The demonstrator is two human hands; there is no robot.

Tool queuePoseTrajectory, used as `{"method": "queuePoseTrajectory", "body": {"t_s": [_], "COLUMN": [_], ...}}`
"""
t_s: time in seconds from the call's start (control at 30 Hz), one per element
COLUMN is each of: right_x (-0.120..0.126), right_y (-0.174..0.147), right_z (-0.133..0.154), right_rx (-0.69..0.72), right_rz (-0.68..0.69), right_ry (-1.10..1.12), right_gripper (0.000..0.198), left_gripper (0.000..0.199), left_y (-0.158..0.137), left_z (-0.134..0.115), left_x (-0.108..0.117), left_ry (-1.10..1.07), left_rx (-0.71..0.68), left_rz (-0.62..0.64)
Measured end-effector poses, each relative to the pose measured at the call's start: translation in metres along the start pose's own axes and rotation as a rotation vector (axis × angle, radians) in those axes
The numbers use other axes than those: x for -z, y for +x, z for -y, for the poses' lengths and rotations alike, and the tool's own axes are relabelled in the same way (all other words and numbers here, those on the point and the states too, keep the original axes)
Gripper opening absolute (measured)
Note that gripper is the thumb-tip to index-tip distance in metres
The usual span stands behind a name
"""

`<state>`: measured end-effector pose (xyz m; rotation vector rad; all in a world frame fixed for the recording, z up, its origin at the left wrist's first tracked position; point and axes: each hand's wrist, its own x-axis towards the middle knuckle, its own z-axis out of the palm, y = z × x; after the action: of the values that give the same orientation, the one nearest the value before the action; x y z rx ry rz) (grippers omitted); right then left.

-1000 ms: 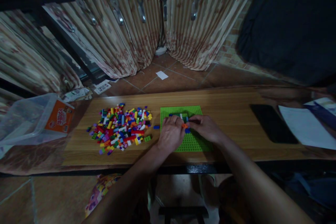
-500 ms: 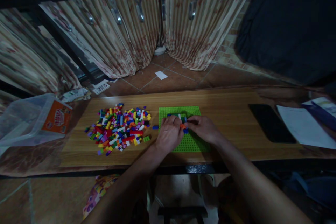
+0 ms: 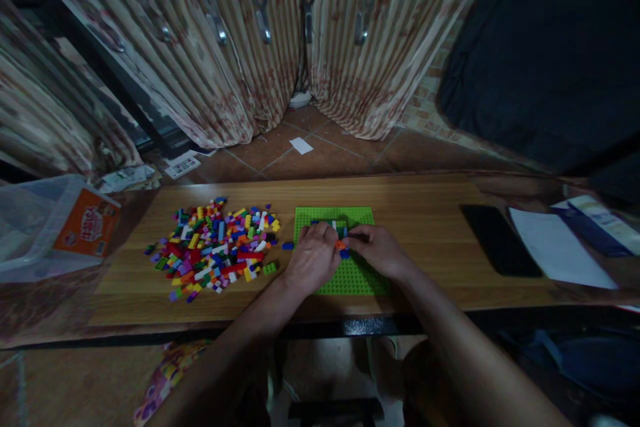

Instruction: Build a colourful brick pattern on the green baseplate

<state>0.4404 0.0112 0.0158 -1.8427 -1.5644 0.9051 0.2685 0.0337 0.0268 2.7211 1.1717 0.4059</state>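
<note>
A green studded baseplate point(image 3: 350, 285) lies on the wooden board, with a cluster of toy bricks on its middle. Over the left part of that cluster rests my left hand point(image 3: 313, 255), fingers curled down and closed; what its fingertips grip is hidden. My right hand point(image 3: 376, 249) comes in from the other side, thumb and finger pinched at a small orange brick point(image 3: 341, 245) between the two hands. Blue bricks point(image 3: 345, 254) show just below it. Green and white bricks point(image 3: 335, 223) peek out behind my left knuckles.
A heap of mixed loose bricks point(image 3: 210, 247) spreads over the left of the wooden board point(image 3: 420, 213). A single blue brick point(image 3: 287, 246) lies beside the baseplate. Far left stands a clear plastic box point(image 3: 30, 227). On the right are a black flat slab point(image 3: 500, 240) and white paper point(image 3: 560, 247).
The view has shifted slightly, so the board and bricks appear a little further left and lower. Both hands keep nearly the same place on the baseplate around the orange brick.
</note>
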Motion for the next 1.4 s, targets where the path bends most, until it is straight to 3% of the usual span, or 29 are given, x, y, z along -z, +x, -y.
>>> {"method": "queuePoseTrajectory", "body": {"t_s": [0.73,1.4], "right_x": [0.002,-0.004], "right_y": [0.0,-0.002], "right_z": [-0.001,0.004], "right_rx": [0.03,-0.008], "right_rz": [0.04,0.013], "right_ry": [0.015,0.028], "right_gripper": [0.031,0.027], "left_gripper": [0.013,0.018], "left_y": [-0.001,0.004], "left_z": [-0.001,-0.005], "left_x": [-0.002,0.007], "left_ry": [-0.049,0.08], "left_rx": [-0.027,-0.101], "left_rz": [-0.082,0.041]}}
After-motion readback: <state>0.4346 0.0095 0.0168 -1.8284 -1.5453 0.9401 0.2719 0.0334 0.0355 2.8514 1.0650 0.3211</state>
